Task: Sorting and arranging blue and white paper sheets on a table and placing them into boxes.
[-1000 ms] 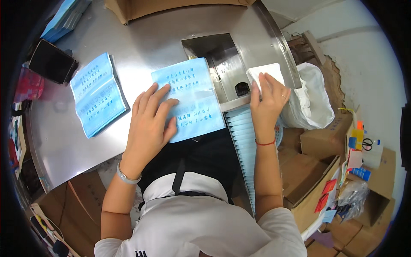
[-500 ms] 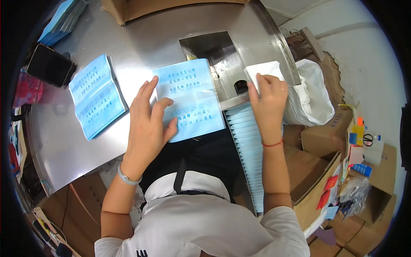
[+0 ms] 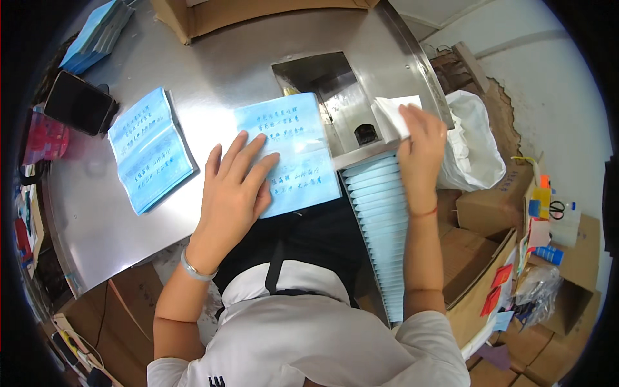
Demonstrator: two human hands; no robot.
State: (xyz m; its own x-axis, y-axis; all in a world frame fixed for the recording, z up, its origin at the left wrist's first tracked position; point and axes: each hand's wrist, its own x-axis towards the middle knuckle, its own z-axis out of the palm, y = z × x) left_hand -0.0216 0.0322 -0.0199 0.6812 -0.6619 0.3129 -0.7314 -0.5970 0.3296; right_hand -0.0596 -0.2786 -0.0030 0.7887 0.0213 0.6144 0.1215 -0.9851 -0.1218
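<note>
A light blue printed packet (image 3: 293,122) with a glossy surface lies at the table's front edge. My left hand (image 3: 235,184) rests on its left side, palm down, fingers stretched out and slightly apart. At the right my right hand (image 3: 423,138) pinches a white folded paper tissue (image 3: 389,117) between thumb and fingers, near the table's right edge. The tissue's edge is lifted and tilted; whether more sheets lie under it I cannot tell. A stack of similar blue packets (image 3: 149,148) lies to the left of my left hand.
A rectangular opening (image 3: 316,77) is cut in the metal table (image 3: 225,58). Below its right edge runs a long row of blue packets (image 3: 380,226). A white bag (image 3: 477,142) and cardboard boxes (image 3: 490,206) stand at right. A phone (image 3: 78,103) stands at left.
My right hand has moved slightly right, raising the tissue's edge. My left hand has come down flatter onto the blue packet, its fingers shifting right.
</note>
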